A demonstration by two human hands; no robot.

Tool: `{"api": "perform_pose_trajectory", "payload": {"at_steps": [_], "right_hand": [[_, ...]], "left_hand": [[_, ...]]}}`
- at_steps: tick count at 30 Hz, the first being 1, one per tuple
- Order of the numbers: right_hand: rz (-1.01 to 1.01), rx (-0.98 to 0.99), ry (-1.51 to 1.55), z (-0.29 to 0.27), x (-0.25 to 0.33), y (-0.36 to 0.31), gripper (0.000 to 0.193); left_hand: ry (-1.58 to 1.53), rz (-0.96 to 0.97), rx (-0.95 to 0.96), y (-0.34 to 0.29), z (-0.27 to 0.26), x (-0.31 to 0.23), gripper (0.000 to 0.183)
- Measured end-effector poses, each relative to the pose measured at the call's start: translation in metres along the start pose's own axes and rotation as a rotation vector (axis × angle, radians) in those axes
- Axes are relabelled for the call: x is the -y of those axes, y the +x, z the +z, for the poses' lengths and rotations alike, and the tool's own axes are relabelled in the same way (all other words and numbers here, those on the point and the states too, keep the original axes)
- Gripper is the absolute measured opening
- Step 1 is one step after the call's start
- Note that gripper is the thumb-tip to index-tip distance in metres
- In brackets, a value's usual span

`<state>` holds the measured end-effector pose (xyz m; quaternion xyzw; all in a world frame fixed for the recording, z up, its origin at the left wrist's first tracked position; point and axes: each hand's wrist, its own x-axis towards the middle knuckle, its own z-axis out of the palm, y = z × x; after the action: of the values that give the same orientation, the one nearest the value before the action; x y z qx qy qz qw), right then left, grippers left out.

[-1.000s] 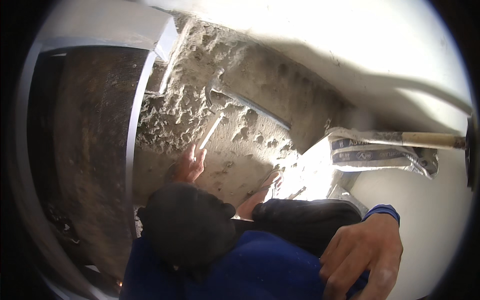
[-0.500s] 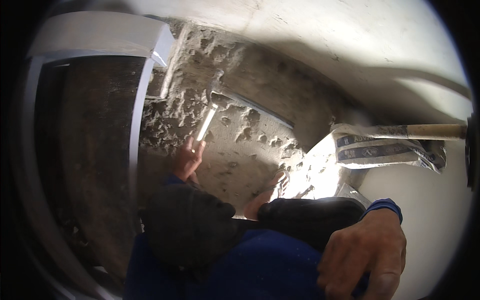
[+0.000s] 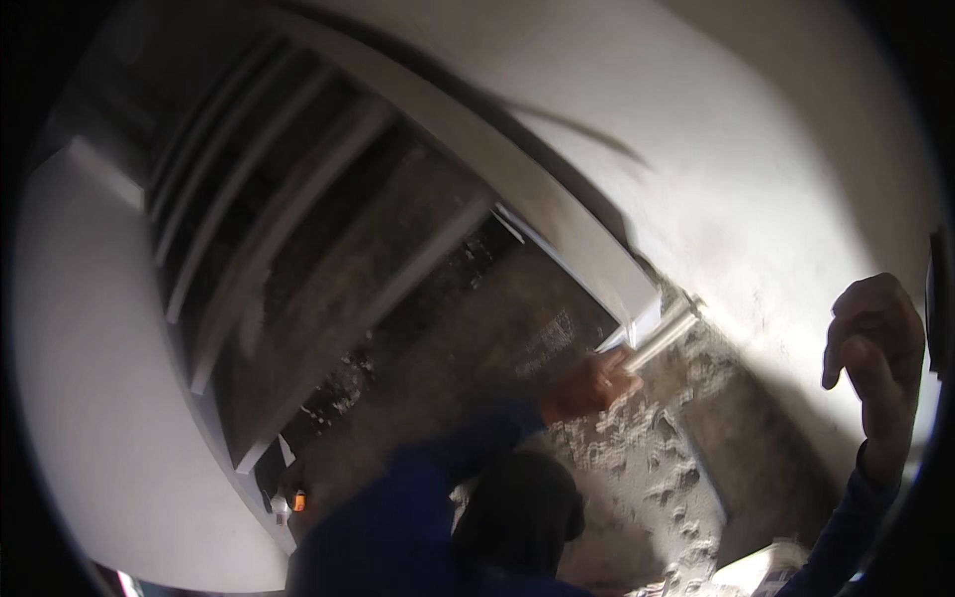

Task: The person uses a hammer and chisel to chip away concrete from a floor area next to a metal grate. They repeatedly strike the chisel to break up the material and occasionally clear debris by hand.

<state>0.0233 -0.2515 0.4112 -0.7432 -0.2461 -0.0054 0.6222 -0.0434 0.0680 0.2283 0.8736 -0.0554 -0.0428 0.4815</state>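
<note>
A slim, straight, off-white stick [image 3: 665, 343], brightly lit (its material is lost to blur), is gripped in the curled fingers of the bare left hand [image 3: 592, 386], just beside the right-hand corner of a long, pale, slatted frame [image 3: 572, 229]. Well right of that frame, the bare right hand [image 3: 880, 343] is seen raised, fingers loosely bent around nothing visible.

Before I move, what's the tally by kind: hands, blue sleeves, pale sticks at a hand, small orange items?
Hands: 2 (left hand, right hand)
Blue sleeves: 2 (left sleeve, right sleeve)
Pale stick: 1, blurred
Orange item: 1
Total: 6
</note>
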Motion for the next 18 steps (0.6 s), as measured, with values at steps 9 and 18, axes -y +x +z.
{"api": "perform_pose_trajectory", "payload": {"at_steps": [9,18], "right_hand": [[-0.081,0.134,0.135,-0.076,0.081,0.078,0.033],[-0.018,0.314,0.307,-0.116,0.033,0.084,0.042]], "left_hand": [[0.492,0.149,0.355,0.0,-0.027,-0.133,0.021],[0.875,-0.198,-0.001,-0.067,-0.043,-0.059,0.024]]}}
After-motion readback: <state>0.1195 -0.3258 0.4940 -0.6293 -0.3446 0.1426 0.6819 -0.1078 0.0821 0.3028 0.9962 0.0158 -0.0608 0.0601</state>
